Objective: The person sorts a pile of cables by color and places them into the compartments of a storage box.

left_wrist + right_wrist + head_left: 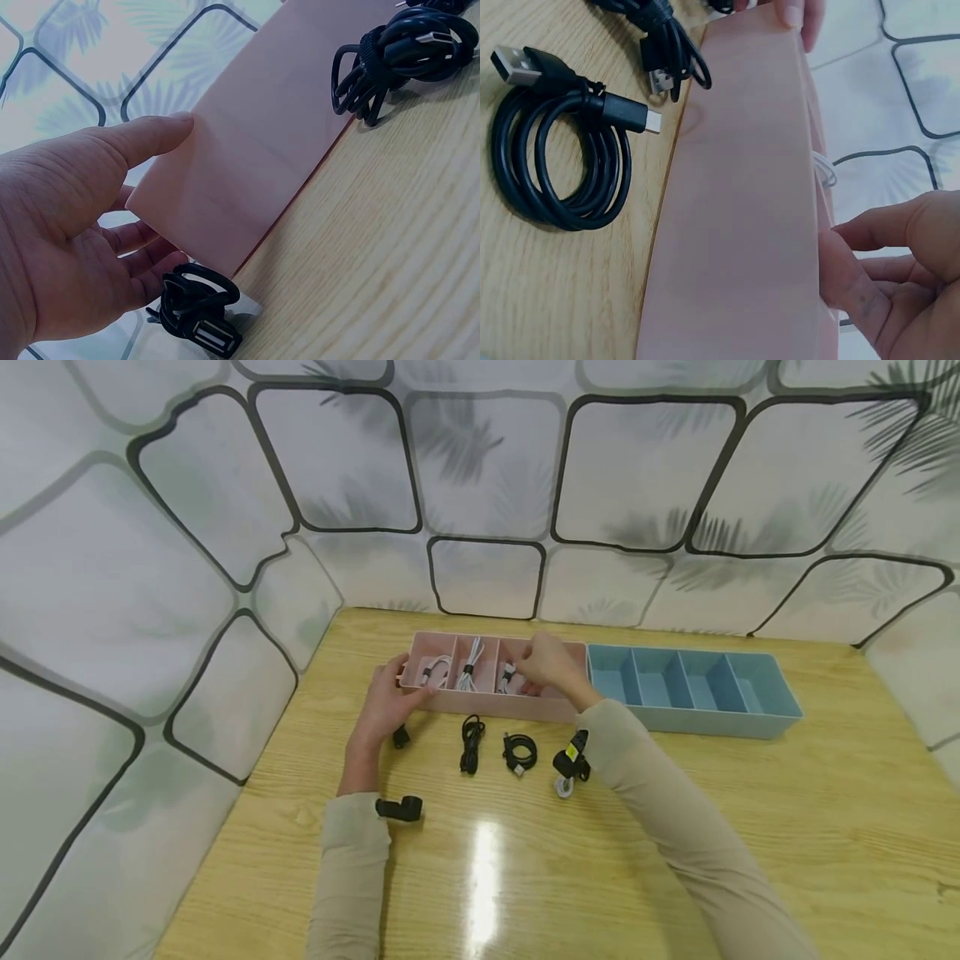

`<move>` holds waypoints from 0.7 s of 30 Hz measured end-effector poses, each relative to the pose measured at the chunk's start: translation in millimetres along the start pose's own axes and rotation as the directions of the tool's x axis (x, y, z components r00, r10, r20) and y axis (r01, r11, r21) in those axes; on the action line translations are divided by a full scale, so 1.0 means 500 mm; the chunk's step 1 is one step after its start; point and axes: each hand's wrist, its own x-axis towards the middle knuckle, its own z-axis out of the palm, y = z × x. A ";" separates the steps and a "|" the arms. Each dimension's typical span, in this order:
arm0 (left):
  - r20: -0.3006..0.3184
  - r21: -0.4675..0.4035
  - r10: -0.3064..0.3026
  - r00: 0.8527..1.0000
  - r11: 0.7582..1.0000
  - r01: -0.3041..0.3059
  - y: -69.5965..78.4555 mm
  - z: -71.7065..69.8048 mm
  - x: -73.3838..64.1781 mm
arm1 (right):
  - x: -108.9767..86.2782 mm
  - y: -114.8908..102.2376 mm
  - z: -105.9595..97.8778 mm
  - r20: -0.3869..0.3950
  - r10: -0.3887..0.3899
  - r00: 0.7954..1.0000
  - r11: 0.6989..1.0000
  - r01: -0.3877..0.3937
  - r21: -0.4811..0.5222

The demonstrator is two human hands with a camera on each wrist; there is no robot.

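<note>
– Beige sleeves (675, 802) come nearest the camera. What are the fingers beyond them doing?

– Left hand (386, 706): thumb on the front wall, other fingers round the end of a long pink plastic divided box (487, 703), gripping that corner. Right hand (555, 664): fingers bent down inside the same box; whether they pinch anything, I cannot tell.

– And just beside those right fingertips?

– One white cable with a black tie (507, 677) lies to their left, in the third compartment from the left. Farther along, a long bundled white cable (468, 668) fills the second, and a looped white cable (427, 672) sits in the first, nearest the left thumb.

– Below the fingers?

– On the wood-grain table (300, 843), a small black USB cable bundle (199, 304) sits just under the left fingers. Between the hands, closer to the camera, are a long folded black cable (470, 745) and a round-coiled black cable (611, 169).

– Farther out?

– Past the right hand, a light-blue plastic divided box (712, 721) stands end to end with the pink one.
</note>
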 end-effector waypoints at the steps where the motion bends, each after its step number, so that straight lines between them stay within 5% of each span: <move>1: 0.001 -0.001 -0.002 1.000 1.000 0.002 0.001 0.000 -0.001 | -0.003 0.004 -0.002 -0.001 -0.016 1.000 1.000 0.016 0.018; 12: 0.000 -0.002 0.023 1.000 1.000 -0.023 0.006 -0.002 0.000 | -0.048 0.046 -0.024 0.001 -0.079 0.997 0.944 0.074 0.321; 21: 0.005 0.009 0.012 1.000 1.000 -0.012 -0.003 0.003 0.003 | -0.093 0.088 -0.040 -0.034 -0.087 0.996 0.900 0.094 0.425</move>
